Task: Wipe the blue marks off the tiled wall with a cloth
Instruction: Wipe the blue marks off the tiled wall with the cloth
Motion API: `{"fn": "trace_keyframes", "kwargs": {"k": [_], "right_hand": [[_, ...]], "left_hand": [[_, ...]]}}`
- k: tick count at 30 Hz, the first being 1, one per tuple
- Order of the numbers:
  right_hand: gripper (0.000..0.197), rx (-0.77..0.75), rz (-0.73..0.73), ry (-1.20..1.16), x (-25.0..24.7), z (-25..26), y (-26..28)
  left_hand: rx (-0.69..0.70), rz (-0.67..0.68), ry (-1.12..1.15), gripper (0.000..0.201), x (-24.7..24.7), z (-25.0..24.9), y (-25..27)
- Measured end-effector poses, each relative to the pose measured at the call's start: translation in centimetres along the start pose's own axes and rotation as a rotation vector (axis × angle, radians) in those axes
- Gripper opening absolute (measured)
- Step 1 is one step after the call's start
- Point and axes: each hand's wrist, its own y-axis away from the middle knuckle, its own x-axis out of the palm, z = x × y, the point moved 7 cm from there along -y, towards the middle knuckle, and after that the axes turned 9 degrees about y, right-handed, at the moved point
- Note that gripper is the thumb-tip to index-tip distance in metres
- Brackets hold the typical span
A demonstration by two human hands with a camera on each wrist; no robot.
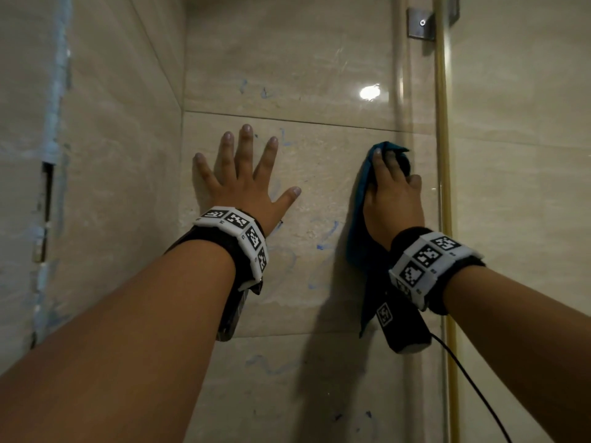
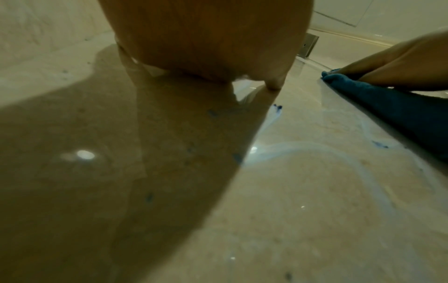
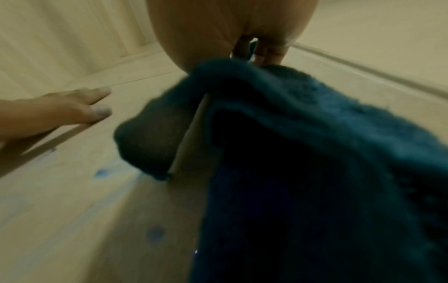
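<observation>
**Two hands on a marked tiled wall, one pressing a cloth**

The tiled wall (image 1: 319, 75), faced in large glossy beige tiles, is filling most of the head view and is meeting a side wall (image 1: 112, 123) at a corner on the left. A glass panel (image 1: 511, 155) with a brass-coloured edge strip (image 1: 443, 155) and a metal bracket (image 1: 420, 24) is standing at the right. The teal cloth (image 1: 359, 219) is lying against the tiled wall just left of the glass panel, its lower part hanging down past the wrist; in the right wrist view the cloth (image 3: 315, 153) is draping across most of the picture. The left hand (image 1: 246, 187) is resting flat on the tile, fingers straight and spread apart, holding nothing. The right hand (image 1: 391, 199) is pressing the cloth to the wall with its fingers (image 1: 379, 161) laid over the fabric; whether they are curled round a fold cannot be told. Each wrist is wearing a black band with white coded markers (image 1: 243, 231), and a black cable (image 1: 473, 388) is trailing from the right one. The blue marks (image 1: 326, 238) are showing as faint scribbles between the two hands, with further traces above the left hand and on the tile below. In the left wrist view, blue marks (image 2: 277, 107) are lying near the thumb tip.
</observation>
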Motion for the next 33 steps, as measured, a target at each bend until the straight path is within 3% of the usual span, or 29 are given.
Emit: {"fn": "trace_keyframes", "kwargs": {"k": [6,12,19,22,26,30,33], "right_hand": [[0.054,-0.122,0.008,0.036,0.2,0.4,0.7],[0.047,-0.129,-0.186,-0.034,-0.7,-0.3,-0.7],[0.044,-0.248,-0.198,-0.014,-0.7,1.1,-0.7],[0.046,-0.175,-0.243,-0.044,-0.6,0.0,-0.5],[0.05,-0.061,-0.203,-0.016,0.1,-0.4,0.3],[0.053,-0.201,-0.151,-0.008,0.7,1.7,1.2],[0.05,-0.205,-0.15,-0.061,0.2,1.5,1.0]], "left_hand": [[-0.003,-0.009,-0.005,0.084,0.0,0.0,-0.1],[0.001,-0.017,0.0,0.085,0.0,0.0,-0.2],[-0.007,-0.006,-0.006,0.084,0.1,0.0,-0.2],[0.001,-0.017,0.004,0.084,0.1,0.1,-0.2],[0.002,-0.02,0.0,0.084,0.0,0.1,-0.1],[0.004,-0.014,0.004,0.084,0.0,0.0,0.0],[-0.002,-0.01,0.0,0.084,0.0,0.0,-0.1]]}}
